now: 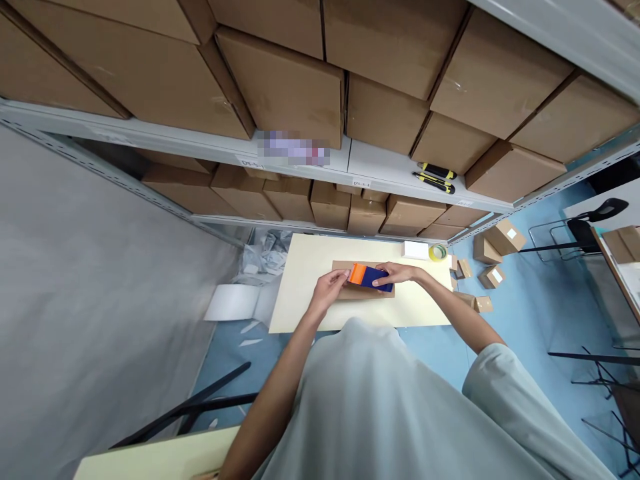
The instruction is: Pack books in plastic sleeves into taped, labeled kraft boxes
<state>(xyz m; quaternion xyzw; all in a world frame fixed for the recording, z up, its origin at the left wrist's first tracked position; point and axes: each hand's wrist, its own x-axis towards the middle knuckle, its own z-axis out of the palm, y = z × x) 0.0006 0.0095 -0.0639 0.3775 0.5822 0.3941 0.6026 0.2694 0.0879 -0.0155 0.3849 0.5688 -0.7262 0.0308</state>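
Observation:
A small flat box, orange at its left end and dark blue over the rest, is held above a brown cardboard piece on the cream tabletop. My left hand pinches the orange end between thumb and fingers. Around the dark blue end my right hand is closed, thumb on the near side and fingers over the far edge. The cardboard under the box is partly covered by the box and my hands, so I cannot tell if it is a flat sheet or a carton.
A white box and a roll of tape sit at the table's back right. Two utility knives lie on the shelf among cardboard boxes. Foam wrap is at left; several small cartons lie on the floor at right.

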